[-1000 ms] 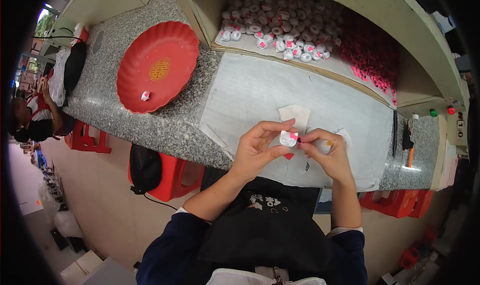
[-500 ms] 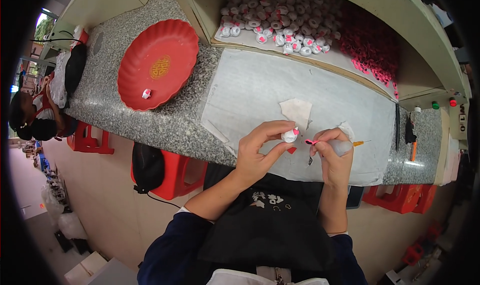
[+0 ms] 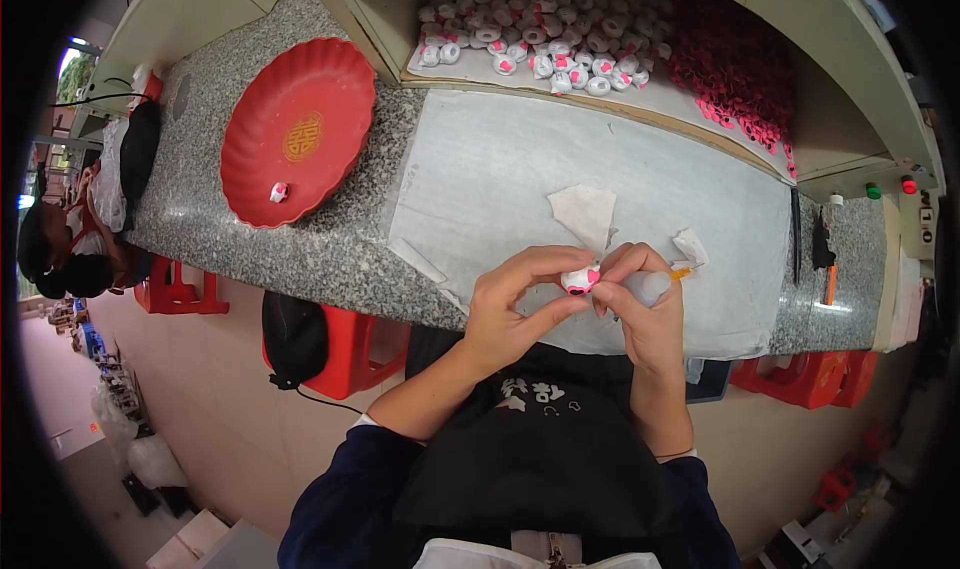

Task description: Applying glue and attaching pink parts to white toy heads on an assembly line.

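Note:
My left hand (image 3: 510,304) pinches a small round white piece (image 3: 577,281) with pink marks between thumb and fingers, above the pale sheet (image 3: 480,159). My right hand (image 3: 645,304) meets it from the other side, its thumb and fingertip closed at the white piece. A pink-and-black bit (image 3: 582,290) shows on the white piece's lower side, by the right fingertips. Tucked in the same right hand is a translucent needle-tip bottle (image 3: 651,288) with a yellow-orange nozzle, pointing away to the right. My fingers partly hide where the pieces meet.
A scalloped red plate (image 3: 330,89) on the granite counter holds one white-and-pink piece (image 3: 279,192). The shelf ahead bears many white pieces (image 3: 560,59) and a heap of pink-and-black bits (image 3: 735,89). Paper scraps (image 3: 585,214) lie on the sheet. Red stools (image 3: 365,354) stand below.
My right hand has moved left, bringing the pink-and-black bit from beside the white piece onto it. The bottle moved along in that hand. The left hand stays around the white piece.

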`<state>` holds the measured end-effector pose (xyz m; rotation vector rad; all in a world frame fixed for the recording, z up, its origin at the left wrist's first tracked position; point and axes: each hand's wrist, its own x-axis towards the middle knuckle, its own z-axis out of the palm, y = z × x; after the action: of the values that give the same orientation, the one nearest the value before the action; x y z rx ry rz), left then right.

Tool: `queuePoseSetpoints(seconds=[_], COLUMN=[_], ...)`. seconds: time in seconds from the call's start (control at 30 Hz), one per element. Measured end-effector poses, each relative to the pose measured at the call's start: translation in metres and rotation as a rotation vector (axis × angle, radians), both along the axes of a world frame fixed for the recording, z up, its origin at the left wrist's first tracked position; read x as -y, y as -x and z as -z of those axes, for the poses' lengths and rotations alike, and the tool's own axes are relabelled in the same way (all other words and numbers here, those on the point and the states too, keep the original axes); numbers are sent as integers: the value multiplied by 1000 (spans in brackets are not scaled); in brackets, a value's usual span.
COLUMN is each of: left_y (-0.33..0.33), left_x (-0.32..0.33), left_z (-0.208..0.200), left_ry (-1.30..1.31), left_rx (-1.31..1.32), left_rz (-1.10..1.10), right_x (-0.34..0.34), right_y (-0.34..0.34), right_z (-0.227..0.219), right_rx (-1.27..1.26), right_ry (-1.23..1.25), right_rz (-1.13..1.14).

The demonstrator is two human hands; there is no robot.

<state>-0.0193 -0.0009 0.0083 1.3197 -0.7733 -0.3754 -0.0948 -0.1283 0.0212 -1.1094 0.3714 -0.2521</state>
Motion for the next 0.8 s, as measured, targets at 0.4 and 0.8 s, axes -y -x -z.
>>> queuePoseSetpoints(seconds=[0.4,0.8], left_y=[-2,-1], left_x=[-4,-9], left_z=[0,2], left_ry=[308,198], left_rx=[-468,-473], left_rz=[274,258], right_x=[-10,-8], right_y=[3,11], right_z=[-4,0], right_rx=[48,53], right_ry=[113,38], right_rz=[-52,-25])
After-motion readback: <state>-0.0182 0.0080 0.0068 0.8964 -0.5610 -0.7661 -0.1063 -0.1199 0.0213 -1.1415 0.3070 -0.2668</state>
